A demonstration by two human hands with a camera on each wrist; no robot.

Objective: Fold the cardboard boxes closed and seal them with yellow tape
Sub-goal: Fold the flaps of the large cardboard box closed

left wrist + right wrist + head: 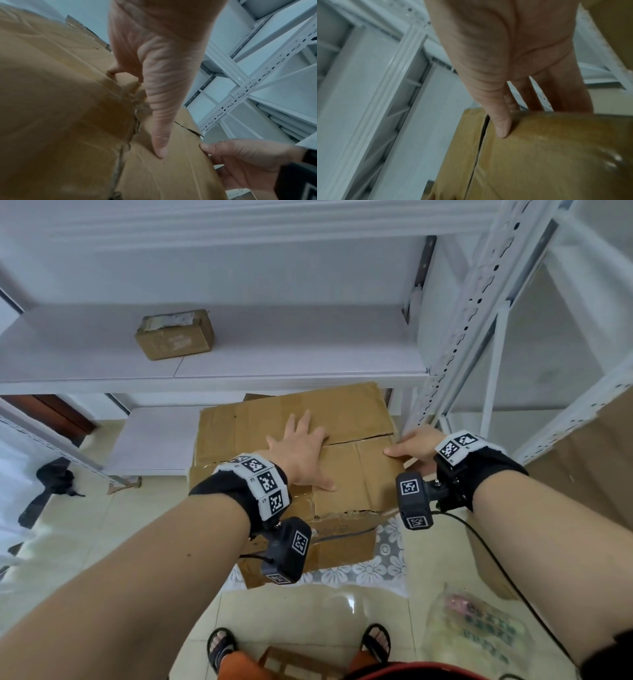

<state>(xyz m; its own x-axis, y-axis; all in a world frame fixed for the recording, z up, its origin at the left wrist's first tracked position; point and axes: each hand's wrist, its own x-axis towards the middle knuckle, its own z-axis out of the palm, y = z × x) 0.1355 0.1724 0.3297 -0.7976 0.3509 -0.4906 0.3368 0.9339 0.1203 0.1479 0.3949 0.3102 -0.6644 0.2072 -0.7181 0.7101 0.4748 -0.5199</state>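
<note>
A large brown cardboard box stands on the floor in front of me with its top flaps folded down and a seam running across the top. My left hand lies flat on the flaps over the seam, fingers spread and straight. In the left wrist view that left hand presses on the box. My right hand grips the box's right edge, thumb on top and fingers down the side. The right wrist view shows the right hand at the box edge. No roll of yellow tape is in view.
A white metal shelf rack stands right behind and beside the box. A small closed carton sits on its shelf. More cardboard leans at the right, a plastic bag lies on the floor, and flat cardboard lies between my feet.
</note>
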